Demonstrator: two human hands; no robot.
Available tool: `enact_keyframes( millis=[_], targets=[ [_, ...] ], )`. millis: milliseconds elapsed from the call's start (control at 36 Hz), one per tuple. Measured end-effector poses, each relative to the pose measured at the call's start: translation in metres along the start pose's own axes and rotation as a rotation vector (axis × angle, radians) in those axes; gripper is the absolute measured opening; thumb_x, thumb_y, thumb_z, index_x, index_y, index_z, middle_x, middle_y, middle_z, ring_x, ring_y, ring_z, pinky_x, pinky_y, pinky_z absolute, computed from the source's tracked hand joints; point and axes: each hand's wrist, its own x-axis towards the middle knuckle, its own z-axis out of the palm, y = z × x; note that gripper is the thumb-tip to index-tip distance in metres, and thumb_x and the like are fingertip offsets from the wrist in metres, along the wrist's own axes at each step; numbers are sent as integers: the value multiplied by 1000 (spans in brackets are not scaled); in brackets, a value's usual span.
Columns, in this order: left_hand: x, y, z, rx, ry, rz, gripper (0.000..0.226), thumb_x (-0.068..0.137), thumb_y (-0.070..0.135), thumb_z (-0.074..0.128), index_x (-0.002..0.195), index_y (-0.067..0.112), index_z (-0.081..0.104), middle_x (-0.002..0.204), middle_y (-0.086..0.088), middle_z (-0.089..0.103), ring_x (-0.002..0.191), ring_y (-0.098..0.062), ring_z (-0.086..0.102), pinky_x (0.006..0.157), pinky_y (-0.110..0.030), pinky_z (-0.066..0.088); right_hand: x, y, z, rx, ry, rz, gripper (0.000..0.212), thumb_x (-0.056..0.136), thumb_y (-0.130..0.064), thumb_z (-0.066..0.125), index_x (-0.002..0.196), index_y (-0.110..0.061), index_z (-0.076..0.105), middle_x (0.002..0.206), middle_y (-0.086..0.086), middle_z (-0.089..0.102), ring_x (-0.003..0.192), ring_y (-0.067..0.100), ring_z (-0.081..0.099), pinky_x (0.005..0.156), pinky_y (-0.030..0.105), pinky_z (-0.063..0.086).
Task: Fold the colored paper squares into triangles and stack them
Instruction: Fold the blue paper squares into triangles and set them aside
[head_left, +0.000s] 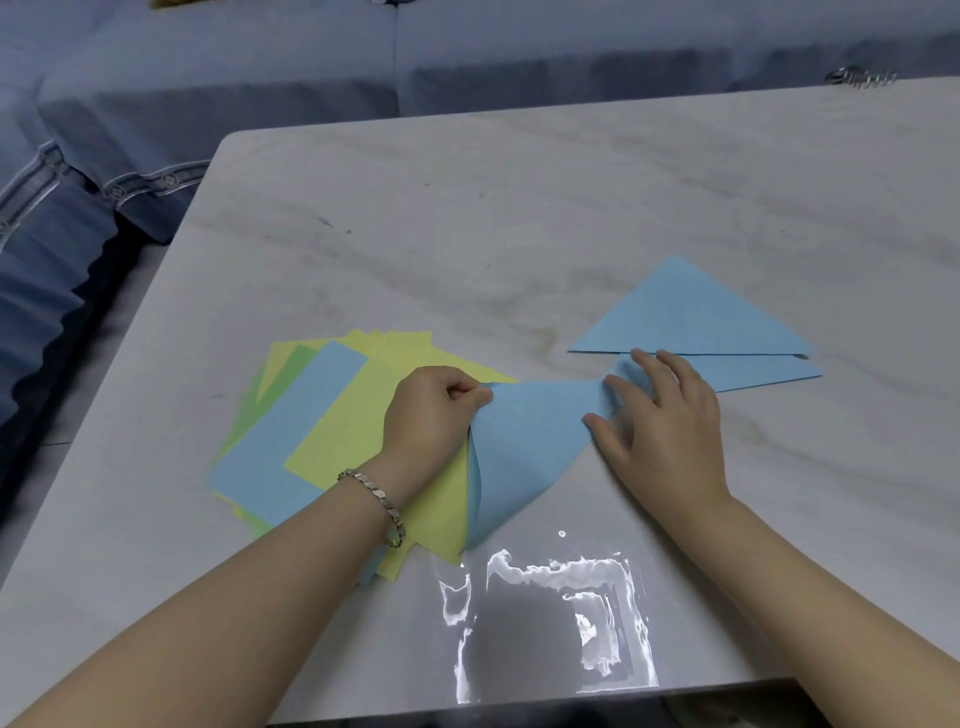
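**A:** Where do things stand, starting from the left?

**B:** The pile of squares (332, 441) is fanned out on the left of the desk (519, 208), yellow, green and blue, none of them folded. The left hand (431, 410) is over it, thumb and curled fingers pinching one corner of a blue sheet (524, 457).

**A:** And the sheet itself?

**B:** It's half on the yellow top square and half on the bare desk, bowed over in a loose curl with no crease in it yet. The right hand (665, 421) lies flat on the sheet's right corner, fingers straight and spread, pinning it down.

**A:** So how do I finish the fold cleanly?

**B:** I'd carry the pinched corner across to the pinned one and match the two tips and both edges exactly before flattening anything. Hold the tips with the right hand, then run the left along the curl from the middle outward — otherwise the diagonal could skew.

**A:** Where does it go after that?

**B:** Two blue triangles (691, 322) lie overlapped, far and right, just beside the right fingertips. I'd lay it on those, square with the top one.
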Motion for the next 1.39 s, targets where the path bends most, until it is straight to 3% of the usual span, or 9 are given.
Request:
enact_keyframes(
  millis=[250,611,750,917,1000,1139,1306,1333,1389],
  targets=[
    [1,0,0,11,-4,6,13,78,21,70,67,15,67,61,3,60,60,-12,52,63,-30,45,-24,-37,5,199,-139,-169,54,53,-38,87,94,-7,72,115,14,63,113,37,55,96,61,32],
    [1,0,-2,-6,-12,14,16,78,22,70,65,15,65,62,1,61,61,-13,52,67,-34,49,-50,-78,12,304,-315,-192,65,61,-52,76,116,-20,64,136,7,48,132,27,37,110,47,12],
    [0,1,-2,-6,-8,27,14,79,20,69,67,13,67,59,5,57,61,-13,51,68,-34,48,-65,-101,15,278,-258,-256,62,53,-49,82,105,-19,69,125,12,58,120,33,51,100,59,25],
    [-2,1,-5,-38,-30,45,14,80,20,68,67,16,65,60,6,56,60,-10,48,64,-29,44,-70,-96,10,417,-199,-319,64,52,-43,86,105,-11,68,120,15,59,119,33,51,99,54,34],
    [-4,5,-10,-206,16,25,12,80,14,69,68,15,65,60,8,57,57,-4,49,60,-19,41,-66,-78,-5,511,-94,-195,48,65,-41,75,103,-12,68,101,10,60,100,18,48,90,28,40],
    [-5,23,-17,-573,88,-37,17,82,7,67,67,15,63,49,9,60,46,-4,53,48,-18,47,-49,-53,-33,777,-231,104,44,85,-27,62,116,-52,44,97,-8,49,82,1,49,77,5,36],
    [-3,54,-16,-644,0,23,12,85,6,63,76,14,61,47,10,60,43,-2,55,44,-16,47,-19,-36,-44,1005,-154,252,31,85,-7,62,97,-35,66,81,-19,66,68,-6,57,68,5,41],
    [-3,56,-16,-636,-42,35,6,86,8,63,86,14,61,53,9,64,47,-3,59,46,-17,48,-15,-32,-43,999,-98,284,30,85,-6,62,95,-35,66,74,-18,65,64,-5,56,66,5,42],
    [-2,54,-17,-517,-82,66,27,87,18,62,113,15,56,72,8,69,63,-6,67,57,-18,51,-7,-18,-41,994,16,358,30,85,-7,62,95,-35,64,70,-11,63,59,-3,55,63,5,42]
  ],
)
